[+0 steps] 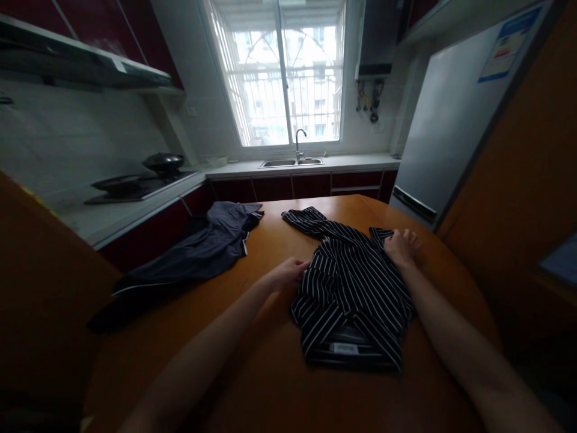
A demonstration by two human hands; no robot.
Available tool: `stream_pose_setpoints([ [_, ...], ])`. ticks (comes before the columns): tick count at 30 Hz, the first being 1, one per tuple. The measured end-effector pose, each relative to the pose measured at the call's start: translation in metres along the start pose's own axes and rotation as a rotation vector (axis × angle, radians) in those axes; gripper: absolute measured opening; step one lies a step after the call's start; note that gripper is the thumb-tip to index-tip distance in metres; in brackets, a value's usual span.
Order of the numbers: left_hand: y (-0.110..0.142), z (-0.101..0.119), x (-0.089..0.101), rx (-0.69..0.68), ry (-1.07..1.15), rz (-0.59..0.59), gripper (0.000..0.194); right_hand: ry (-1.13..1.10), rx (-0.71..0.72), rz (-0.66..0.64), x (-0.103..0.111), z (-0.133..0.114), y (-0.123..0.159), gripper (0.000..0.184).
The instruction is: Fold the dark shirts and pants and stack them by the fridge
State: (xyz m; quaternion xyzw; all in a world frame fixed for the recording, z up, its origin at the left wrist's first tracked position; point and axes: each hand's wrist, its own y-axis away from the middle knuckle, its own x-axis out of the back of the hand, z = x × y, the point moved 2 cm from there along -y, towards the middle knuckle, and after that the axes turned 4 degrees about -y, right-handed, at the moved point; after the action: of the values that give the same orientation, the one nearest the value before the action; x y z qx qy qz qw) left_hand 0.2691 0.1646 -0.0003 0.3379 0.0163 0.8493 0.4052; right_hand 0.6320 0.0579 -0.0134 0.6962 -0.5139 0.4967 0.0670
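Note:
A black shirt with white stripes (356, 270) lies on the wooden table, its collar and neck label towards me. One sleeve stretches away to the far left of it. My left hand (288, 273) is closed at the shirt's left edge, fingertips pinching the cloth. At the far right edge, my right hand (400, 246) grips a bit of the striped fabric, some of its fingers curled and slightly blurred. Left of both hands, a dark grey garment with white trim (198, 246) lies loosely over the table's left side, touched by neither hand.
The round-ended wooden table (261, 307) fills the foreground. Behind it run a counter with a sink (293, 162) and a window. A stove with a wok (163, 162) stands on the left counter; a grey fridge (444, 132) is close on the right.

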Motion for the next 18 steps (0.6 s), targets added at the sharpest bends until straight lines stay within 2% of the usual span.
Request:
stream_pose_setpoints([
  [2,0.000,-0.003,-0.003,0.025,0.166,-0.045,0.067,0.109,0.097,0.022,0.007,-0.012,0.004,0.037],
  [5,0.000,-0.005,-0.010,0.072,0.417,-0.118,0.060,0.179,0.171,-0.129,0.010,-0.024,0.005,0.047],
  [7,0.000,-0.004,-0.015,0.074,0.500,-0.160,0.058,0.195,0.177,-0.230,0.010,-0.028,0.004,0.052],
  [9,-0.001,-0.002,-0.019,0.065,0.537,-0.168,0.060,0.165,0.212,-0.265,0.013,-0.033,0.002,0.048],
  [13,-0.004,0.001,-0.021,0.043,0.403,-0.108,0.069,0.012,0.402,-0.289,0.019,-0.061,0.002,0.037],
  [16,0.000,0.005,-0.022,0.010,0.190,-0.145,0.073,-0.030,0.559,-0.350,0.014,-0.097,0.007,0.033],
  [18,0.008,0.011,-0.022,-0.070,0.017,-0.180,0.069,-0.027,0.630,-0.396,0.003,-0.123,0.010,0.033],
])
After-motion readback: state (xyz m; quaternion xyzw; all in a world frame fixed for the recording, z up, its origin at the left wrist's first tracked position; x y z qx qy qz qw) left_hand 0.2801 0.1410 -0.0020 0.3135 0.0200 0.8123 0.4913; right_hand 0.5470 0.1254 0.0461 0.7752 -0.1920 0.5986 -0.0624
